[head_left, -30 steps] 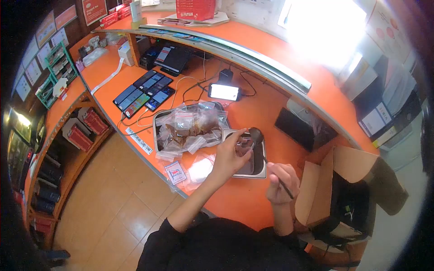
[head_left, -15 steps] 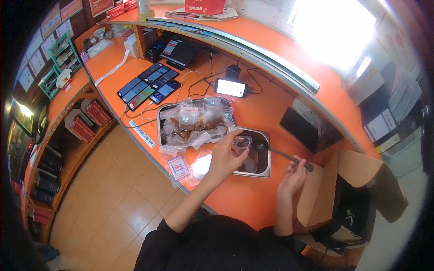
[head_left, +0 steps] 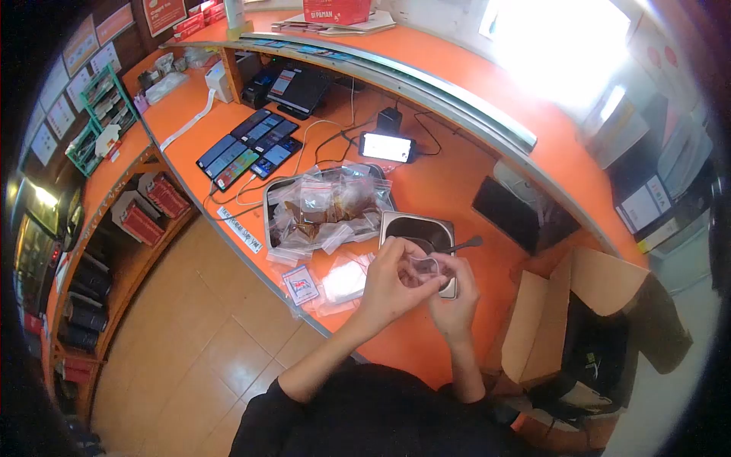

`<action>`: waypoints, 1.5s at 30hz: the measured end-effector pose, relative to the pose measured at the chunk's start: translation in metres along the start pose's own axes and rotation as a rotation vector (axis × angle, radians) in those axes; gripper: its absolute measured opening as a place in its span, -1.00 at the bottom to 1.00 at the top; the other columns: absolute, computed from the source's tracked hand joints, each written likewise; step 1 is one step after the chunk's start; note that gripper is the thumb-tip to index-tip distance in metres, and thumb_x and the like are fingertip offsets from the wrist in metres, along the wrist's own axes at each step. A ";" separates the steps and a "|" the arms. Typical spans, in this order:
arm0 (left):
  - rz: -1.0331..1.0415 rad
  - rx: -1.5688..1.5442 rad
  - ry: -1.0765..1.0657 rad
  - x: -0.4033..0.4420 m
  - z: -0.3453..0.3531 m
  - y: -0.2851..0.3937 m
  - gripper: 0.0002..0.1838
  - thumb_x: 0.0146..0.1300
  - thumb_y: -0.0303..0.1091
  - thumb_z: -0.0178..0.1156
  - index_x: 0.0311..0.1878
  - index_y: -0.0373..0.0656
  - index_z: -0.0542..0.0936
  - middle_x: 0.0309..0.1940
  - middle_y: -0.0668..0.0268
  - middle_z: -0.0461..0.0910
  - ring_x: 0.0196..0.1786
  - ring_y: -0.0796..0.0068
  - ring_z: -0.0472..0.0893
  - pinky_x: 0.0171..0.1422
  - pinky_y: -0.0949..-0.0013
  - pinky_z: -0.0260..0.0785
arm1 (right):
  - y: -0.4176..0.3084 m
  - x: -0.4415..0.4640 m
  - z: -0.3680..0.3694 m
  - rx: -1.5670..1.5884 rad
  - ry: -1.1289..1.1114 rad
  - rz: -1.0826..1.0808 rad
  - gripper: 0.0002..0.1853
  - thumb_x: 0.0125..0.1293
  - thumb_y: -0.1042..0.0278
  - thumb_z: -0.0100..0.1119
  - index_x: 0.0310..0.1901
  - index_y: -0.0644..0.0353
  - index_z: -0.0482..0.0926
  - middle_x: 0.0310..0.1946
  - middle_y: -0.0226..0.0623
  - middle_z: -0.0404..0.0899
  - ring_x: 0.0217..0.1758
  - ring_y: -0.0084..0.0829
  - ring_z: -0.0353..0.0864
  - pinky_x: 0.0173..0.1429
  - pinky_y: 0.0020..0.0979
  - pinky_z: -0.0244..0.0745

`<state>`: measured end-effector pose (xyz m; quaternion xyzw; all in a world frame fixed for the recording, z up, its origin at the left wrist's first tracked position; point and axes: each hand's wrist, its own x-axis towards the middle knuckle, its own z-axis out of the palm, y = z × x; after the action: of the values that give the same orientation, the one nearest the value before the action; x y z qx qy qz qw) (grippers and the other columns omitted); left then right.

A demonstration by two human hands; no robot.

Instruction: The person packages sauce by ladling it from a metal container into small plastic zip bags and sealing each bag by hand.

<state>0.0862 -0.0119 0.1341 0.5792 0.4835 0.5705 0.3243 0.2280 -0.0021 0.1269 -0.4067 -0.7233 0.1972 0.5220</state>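
Bag (head_left: 425,266): pinched between left hand (head_left: 388,286) and right hand (head_left: 454,301), above pan (head_left: 419,226) | Spoon (head_left: 464,244): propped in pan, unheld | Step, as judged: bag's edge being worked by fingertips | Next move: even grip and upright bag seemingly called for

The scene is brightly lit, strongest at upper right, where a blown-out white patch (head_left: 560,49) loses all detail and spreads haze over the nearby wall. Glare whitens the packets (head_left: 346,282) on the orange counter (head_left: 411,339), and a pale sheen lies on the tiled floor (head_left: 232,369). The phone screen (head_left: 387,146) is overexposed. The black shirt (head_left: 365,411) shows little detail. The small clear bag (head_left: 428,268) looks soft, its edges hard to read. Fisheye distortion bends the counter's lines, and the corners fall to black.
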 end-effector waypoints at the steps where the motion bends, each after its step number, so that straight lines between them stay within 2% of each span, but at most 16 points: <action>1: 0.003 0.002 -0.001 -0.001 -0.001 0.002 -0.56 0.05 -0.36 0.57 -0.14 -0.26 0.49 -0.23 0.34 0.53 -0.33 0.67 0.61 -0.33 0.54 0.46 | 0.000 0.000 0.002 0.071 0.048 0.008 -0.68 0.17 0.60 0.29 -0.01 0.25 0.62 -0.28 -0.22 0.60 -0.32 -0.44 0.57 -0.20 -0.48 0.47; 2: -0.036 -0.076 -0.015 -0.003 -0.005 0.003 -0.60 0.10 -0.39 0.54 -0.14 -0.27 0.49 -0.25 0.33 0.56 -0.31 0.65 0.63 -0.29 0.54 0.48 | -0.003 0.002 -0.004 0.033 0.064 -0.003 -0.84 0.20 0.57 0.31 -0.16 0.28 0.65 -0.32 -0.24 0.60 -0.31 -0.45 0.58 -0.19 -0.47 0.45; 4: -0.076 -0.149 -0.027 -0.007 -0.012 0.002 -0.64 0.14 -0.43 0.50 -0.14 -0.28 0.50 -0.28 0.32 0.59 -0.29 0.63 0.65 -0.25 0.53 0.50 | -0.004 0.005 -0.010 0.094 0.057 -0.002 -0.87 0.22 0.57 0.31 -0.18 0.29 0.65 -0.32 -0.26 0.61 -0.30 -0.46 0.58 -0.20 -0.47 0.45; 6: -0.155 -0.496 -0.043 -0.012 -0.017 -0.002 -0.75 0.22 -0.53 0.39 -0.12 -0.30 0.52 -0.24 0.28 0.64 -0.25 0.59 0.70 -0.23 0.50 0.54 | -0.007 0.006 -0.013 0.151 0.050 0.003 -0.89 0.24 0.57 0.31 -0.20 0.29 0.65 -0.33 -0.27 0.61 -0.29 -0.46 0.58 -0.20 -0.47 0.45; 9: -0.167 -0.537 0.008 -0.018 -0.025 0.005 -0.84 0.24 -0.61 0.34 -0.15 -0.32 0.58 -0.30 0.26 0.70 -0.26 0.56 0.71 -0.18 0.49 0.57 | -0.011 0.006 -0.017 0.250 0.012 0.026 -0.94 0.25 0.58 0.33 -0.25 0.29 0.66 -0.31 -0.28 0.63 -0.27 -0.47 0.57 -0.19 -0.46 0.44; 14: -0.173 -0.438 0.033 -0.023 -0.036 0.004 -0.93 0.21 -0.59 0.38 -0.27 -0.32 0.67 -0.39 0.26 0.71 -0.37 0.57 0.70 -0.24 0.50 0.56 | -0.016 0.004 -0.014 0.393 -0.016 0.053 -0.94 0.18 0.62 0.36 -0.35 0.30 0.65 -0.33 -0.27 0.66 -0.26 -0.48 0.58 -0.17 -0.46 0.44; 18: -0.166 -0.465 0.043 -0.024 -0.038 0.008 -0.94 0.19 -0.57 0.41 -0.31 -0.31 0.69 -0.44 0.27 0.71 -0.46 0.60 0.66 -0.34 0.54 0.52 | -0.024 0.007 -0.010 0.321 -0.106 0.011 -0.94 0.16 0.63 0.34 -0.36 0.30 0.65 -0.35 -0.27 0.66 -0.28 -0.47 0.59 -0.19 -0.47 0.45; 31: -0.262 -0.362 -0.136 -0.022 -0.057 0.005 -0.95 0.14 -0.59 0.42 -0.36 -0.26 0.72 -0.46 0.31 0.70 -0.50 0.64 0.62 -0.40 0.58 0.46 | -0.024 0.009 -0.001 0.230 -0.187 -0.080 -0.86 0.00 0.66 0.34 -0.42 0.24 0.58 -0.44 -0.26 0.61 -0.37 -0.43 0.60 -0.29 -0.38 0.50; 33: -0.153 -0.420 -0.097 -0.013 -0.066 -0.008 -0.96 0.17 -0.58 0.40 -0.35 -0.27 0.70 -0.45 0.33 0.70 -0.47 0.64 0.63 -0.41 0.57 0.46 | -0.017 0.010 -0.008 0.237 -0.176 -0.050 -0.86 0.01 0.66 0.32 -0.42 0.24 0.58 -0.43 -0.28 0.60 -0.37 -0.45 0.58 -0.28 -0.41 0.47; 35: -0.090 -0.336 0.045 0.003 -0.082 -0.012 -0.97 0.20 -0.57 0.37 -0.35 -0.27 0.69 -0.45 0.35 0.69 -0.42 0.63 0.65 -0.34 0.55 0.48 | 0.006 0.011 -0.025 0.271 -0.044 0.002 -0.89 0.08 0.67 0.27 -0.39 0.26 0.57 -0.40 -0.35 0.57 -0.33 -0.53 0.52 -0.20 -0.48 0.41; 37: -0.024 -0.214 0.198 0.022 -0.101 -0.018 -0.88 0.24 -0.57 0.32 -0.16 -0.31 0.66 -0.21 0.29 0.70 -0.26 0.61 0.66 -0.23 0.54 0.50 | 0.018 0.013 -0.047 0.278 0.012 0.087 -0.91 0.12 0.67 0.25 -0.37 0.27 0.56 -0.39 -0.38 0.55 -0.31 -0.56 0.50 -0.17 -0.51 0.39; 38: -0.023 -0.215 0.197 0.029 -0.101 -0.015 -0.88 0.24 -0.57 0.32 -0.16 -0.31 0.66 -0.21 0.29 0.70 -0.26 0.61 0.66 -0.23 0.54 0.50 | 0.021 0.013 -0.052 0.287 0.070 0.174 -0.92 0.17 0.67 0.22 -0.35 0.28 0.56 -0.38 -0.41 0.53 -0.28 -0.58 0.47 -0.13 -0.53 0.36; 40: 0.024 -0.300 0.429 0.039 -0.098 -0.007 -0.68 0.23 -0.57 0.30 0.06 -0.26 0.58 0.00 0.25 0.62 -0.10 0.57 0.63 -0.10 0.50 0.49 | 0.018 0.010 -0.044 0.297 0.063 0.165 -0.93 0.20 0.66 0.21 -0.35 0.28 0.56 -0.38 -0.41 0.52 -0.28 -0.58 0.47 -0.13 -0.53 0.36; 41: 0.028 -0.300 0.425 0.039 -0.095 -0.009 -0.68 0.23 -0.57 0.30 0.06 -0.26 0.58 0.00 0.25 0.62 -0.10 0.57 0.63 -0.10 0.50 0.49 | 0.015 0.008 -0.038 0.311 0.055 0.157 -0.94 0.24 0.65 0.21 -0.34 0.28 0.56 -0.38 -0.42 0.51 -0.27 -0.59 0.46 -0.12 -0.53 0.35; 43: 0.224 0.247 0.463 0.033 -0.088 -0.026 -0.55 0.19 -0.51 0.32 0.16 -0.18 0.51 0.04 0.26 0.55 0.00 0.49 0.59 -0.05 0.42 0.49 | 0.009 0.002 -0.025 0.380 0.037 0.195 -0.94 0.25 0.61 0.25 -0.34 0.27 0.57 -0.38 -0.43 0.52 -0.28 -0.61 0.45 -0.13 -0.53 0.35; 45: 0.099 0.422 0.189 0.015 -0.091 -0.066 -0.61 0.16 -0.42 0.33 0.09 -0.14 0.54 0.03 0.14 0.52 0.00 0.24 0.59 -0.04 0.28 0.50 | 0.006 -0.001 -0.018 0.359 -0.029 0.206 -0.93 0.26 0.59 0.27 -0.34 0.27 0.56 -0.37 -0.44 0.53 -0.28 -0.63 0.44 -0.13 -0.54 0.34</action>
<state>-0.0170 0.0078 0.0904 0.6012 0.5914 0.5236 0.1210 0.2468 -0.0018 0.1286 -0.3761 -0.6386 0.3808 0.5529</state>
